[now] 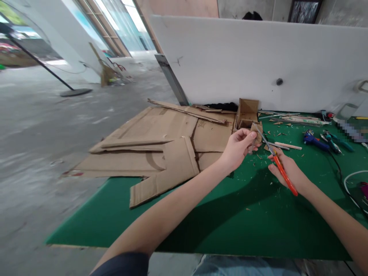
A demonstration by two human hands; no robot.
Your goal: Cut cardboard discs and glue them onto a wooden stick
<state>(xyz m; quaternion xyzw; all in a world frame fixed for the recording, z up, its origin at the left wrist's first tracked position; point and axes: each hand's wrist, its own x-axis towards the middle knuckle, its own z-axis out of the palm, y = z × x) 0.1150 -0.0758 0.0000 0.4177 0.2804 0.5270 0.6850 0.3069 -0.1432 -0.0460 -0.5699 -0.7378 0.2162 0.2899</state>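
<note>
Left hand (238, 147): thumb and fingers pinched on a small cardboard piece (258, 131), held raised just above the desk (230, 214).
Right hand (287, 172): closed round the orange handle of a cutter (277, 161); the blade slants up and touches, or all but touches, the cardboard piece.
Location of piece: over the green desk, just in front of the small open cardboard box (247, 113) and right of the flat cardboard sheets (161, 145).
Step in hand (judged): trimming or scoring the piece with the blade; scraps scattered on the desk fit this.
Next move calls for: a firm pinch well clear of the edge, and a short, controlled stroke directed away from the left fingers.
Risk: the piece is unsupported and may flex or slip.
Nearby: wooden sticks (287, 145), blue glue gun (313, 140), pliers (333, 142), all untouched.
</note>
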